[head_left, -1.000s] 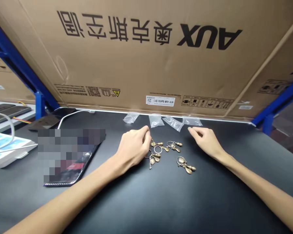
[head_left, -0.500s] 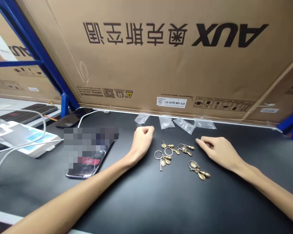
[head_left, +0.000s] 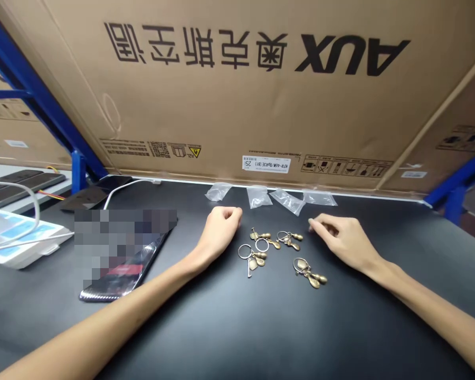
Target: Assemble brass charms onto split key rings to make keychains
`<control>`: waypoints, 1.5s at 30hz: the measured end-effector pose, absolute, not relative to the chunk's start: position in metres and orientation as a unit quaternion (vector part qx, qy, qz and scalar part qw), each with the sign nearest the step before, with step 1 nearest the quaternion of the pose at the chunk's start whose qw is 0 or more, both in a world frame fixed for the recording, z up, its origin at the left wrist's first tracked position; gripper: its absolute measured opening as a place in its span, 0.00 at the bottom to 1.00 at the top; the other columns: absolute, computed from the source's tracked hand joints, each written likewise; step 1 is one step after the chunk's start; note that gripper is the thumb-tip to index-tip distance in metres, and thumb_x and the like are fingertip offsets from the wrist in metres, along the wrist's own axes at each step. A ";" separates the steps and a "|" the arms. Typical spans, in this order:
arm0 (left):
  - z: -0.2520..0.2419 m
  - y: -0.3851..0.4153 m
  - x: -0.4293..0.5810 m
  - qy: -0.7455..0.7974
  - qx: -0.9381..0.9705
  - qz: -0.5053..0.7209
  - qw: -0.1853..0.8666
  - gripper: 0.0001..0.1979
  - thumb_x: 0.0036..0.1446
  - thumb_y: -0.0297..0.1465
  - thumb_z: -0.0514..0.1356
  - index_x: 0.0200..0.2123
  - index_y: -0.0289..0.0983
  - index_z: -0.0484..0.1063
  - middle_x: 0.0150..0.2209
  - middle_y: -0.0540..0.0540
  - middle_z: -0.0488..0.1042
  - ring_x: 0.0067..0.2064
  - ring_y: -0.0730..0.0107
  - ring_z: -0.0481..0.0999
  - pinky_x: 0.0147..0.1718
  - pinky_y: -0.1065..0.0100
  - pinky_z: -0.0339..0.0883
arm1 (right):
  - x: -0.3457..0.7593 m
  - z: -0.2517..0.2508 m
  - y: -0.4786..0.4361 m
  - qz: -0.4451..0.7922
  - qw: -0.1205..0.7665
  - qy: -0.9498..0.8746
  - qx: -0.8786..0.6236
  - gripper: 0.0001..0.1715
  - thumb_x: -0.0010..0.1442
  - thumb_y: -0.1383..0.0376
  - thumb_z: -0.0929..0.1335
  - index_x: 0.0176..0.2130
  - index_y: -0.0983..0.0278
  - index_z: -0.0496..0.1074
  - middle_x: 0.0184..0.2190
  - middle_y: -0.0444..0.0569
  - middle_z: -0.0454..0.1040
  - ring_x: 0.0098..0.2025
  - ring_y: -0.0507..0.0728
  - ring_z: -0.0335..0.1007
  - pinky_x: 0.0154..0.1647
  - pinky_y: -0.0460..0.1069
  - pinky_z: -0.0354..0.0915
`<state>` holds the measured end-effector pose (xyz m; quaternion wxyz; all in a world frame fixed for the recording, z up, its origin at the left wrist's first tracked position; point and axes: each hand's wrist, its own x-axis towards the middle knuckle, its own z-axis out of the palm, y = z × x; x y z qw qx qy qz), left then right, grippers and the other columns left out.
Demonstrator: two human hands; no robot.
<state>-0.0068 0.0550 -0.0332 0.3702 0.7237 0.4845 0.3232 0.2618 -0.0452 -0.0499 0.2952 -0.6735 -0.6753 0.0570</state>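
Observation:
Several brass keyrings with small gourd charms (head_left: 279, 250) lie on the black table (head_left: 261, 327) between my hands. My left hand (head_left: 220, 228) rests as a loose fist just left of them, fingers curled under, nothing visible in it. My right hand (head_left: 342, 240) lies to their right, fingers curled and pressed together near the table, apart from the keyrings. Several small clear plastic bags (head_left: 271, 196) sit in a row beyond the keyrings, along the foot of the big carton.
A large brown cardboard carton (head_left: 237, 89) stands along the table's far edge. A dark phone (head_left: 124, 264) lies at my left, with a white cable (head_left: 119, 190) behind it. A white tray (head_left: 19, 237) and blue rack posts (head_left: 77, 169) are at far left.
My left hand has drawn back from the keyrings and closed into a fist. The right hand has curled a little. The camera view has shifted slightly.

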 end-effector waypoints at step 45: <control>-0.029 0.003 0.003 0.120 0.882 0.428 0.158 0.06 0.60 0.22 0.58 0.38 0.37 0.72 0.34 0.47 0.77 0.36 0.70 0.75 0.37 0.69 0.71 | 0.191 -0.023 -0.084 0.216 0.360 -0.750 -0.511 0.12 0.63 0.60 0.70 0.48 0.57 0.75 0.46 0.46 0.77 0.47 0.57 0.70 0.51 0.52 0.67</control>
